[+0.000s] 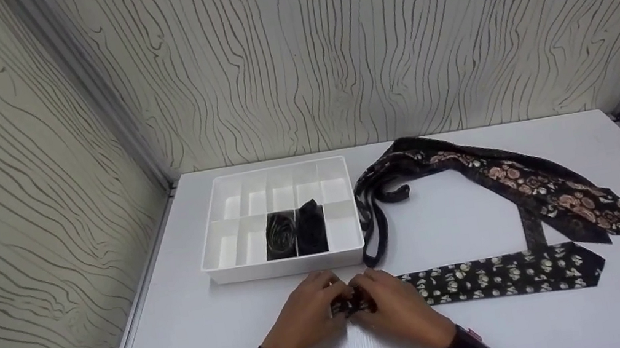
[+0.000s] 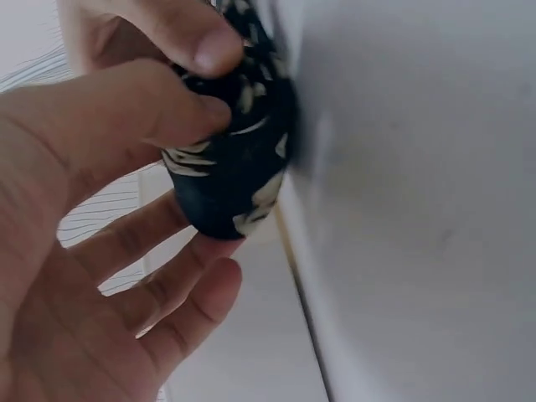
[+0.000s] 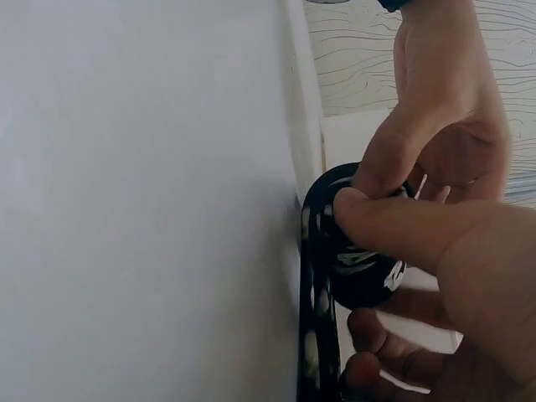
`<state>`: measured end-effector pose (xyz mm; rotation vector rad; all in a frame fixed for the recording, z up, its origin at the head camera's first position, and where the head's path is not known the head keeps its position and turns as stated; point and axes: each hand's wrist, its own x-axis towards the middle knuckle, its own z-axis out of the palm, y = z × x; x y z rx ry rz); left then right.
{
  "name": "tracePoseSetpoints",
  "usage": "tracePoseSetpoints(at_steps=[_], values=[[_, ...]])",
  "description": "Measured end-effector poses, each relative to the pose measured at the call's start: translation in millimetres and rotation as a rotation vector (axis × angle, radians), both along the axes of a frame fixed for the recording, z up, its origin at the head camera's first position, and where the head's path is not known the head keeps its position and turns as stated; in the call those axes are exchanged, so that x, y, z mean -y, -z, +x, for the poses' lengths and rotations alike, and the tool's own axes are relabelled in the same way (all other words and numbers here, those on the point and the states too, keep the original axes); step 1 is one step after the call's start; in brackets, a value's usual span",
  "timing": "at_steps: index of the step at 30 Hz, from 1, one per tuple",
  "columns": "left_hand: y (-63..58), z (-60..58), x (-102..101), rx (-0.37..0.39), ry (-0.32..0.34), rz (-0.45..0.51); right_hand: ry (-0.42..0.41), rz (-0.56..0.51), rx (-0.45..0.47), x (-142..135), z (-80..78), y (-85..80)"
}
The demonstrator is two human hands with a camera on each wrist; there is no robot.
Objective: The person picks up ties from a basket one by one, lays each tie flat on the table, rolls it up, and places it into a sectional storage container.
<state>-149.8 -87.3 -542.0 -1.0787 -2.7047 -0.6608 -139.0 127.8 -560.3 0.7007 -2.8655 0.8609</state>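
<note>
A black necktie [image 1: 500, 277] with small pale flowers lies flat along the front of the table, its wide pointed end to the right. The other end is wound into a roll [image 2: 234, 180] between both hands. My left hand [image 1: 307, 314] grips the roll from the left, thumb on its side. From the right, my right hand [image 1: 398, 308] holds the same roll, its thumb [image 3: 377, 222] pressed on the coil. In the right wrist view the flat strip runs from the roll along the tabletop. The hands partly hide the roll in the head view.
Behind the hands stands a white divided box [image 1: 284, 267]. A dark olive rolled tie [image 1: 281, 236] and a black rolled one [image 1: 312, 233] sit in neighbouring front compartments. To the right, more dark ties, one with pink flowers [image 1: 536, 185], lie loosely across the table.
</note>
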Motion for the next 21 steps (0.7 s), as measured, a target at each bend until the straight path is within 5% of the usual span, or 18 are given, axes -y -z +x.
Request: tracePoseSetpoints(at_steps=[8,21], values=[[-0.7,2.3,-5,-0.106,-0.059,-0.064,-0.043,-0.027,0.083,-6,-4.4,-1.2],[-1.2,1.3,-8,-0.007,-0.030,-0.047,-0.054,-0.002,0.078,-9,-4.8,-5.3]])
